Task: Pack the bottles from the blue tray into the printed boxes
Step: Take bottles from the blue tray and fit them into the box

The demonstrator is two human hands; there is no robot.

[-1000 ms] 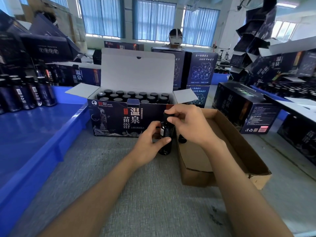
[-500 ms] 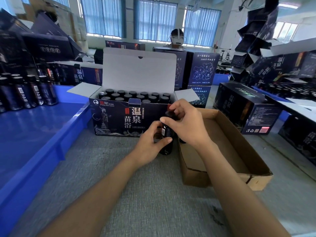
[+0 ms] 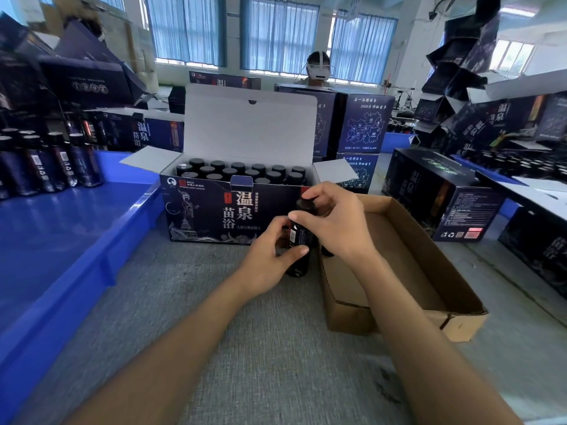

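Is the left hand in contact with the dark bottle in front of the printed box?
Touching. The head view shows the left hand gripping the bottle, thumb lying across its body; the right hand pinches its top.

Bright daylight is coming through the curtained windows (image 3: 277, 35) at the back, glaring slightly; wide-angle distortion is bending the edges, and distant stacks are looking soft.

My left hand (image 3: 270, 253) grips the dark bottle (image 3: 302, 237) upright, and my right hand (image 3: 334, 222) pinches its cap (image 3: 305, 204), in front of the open printed box (image 3: 211, 210) and beside a brown carton (image 3: 429, 271).
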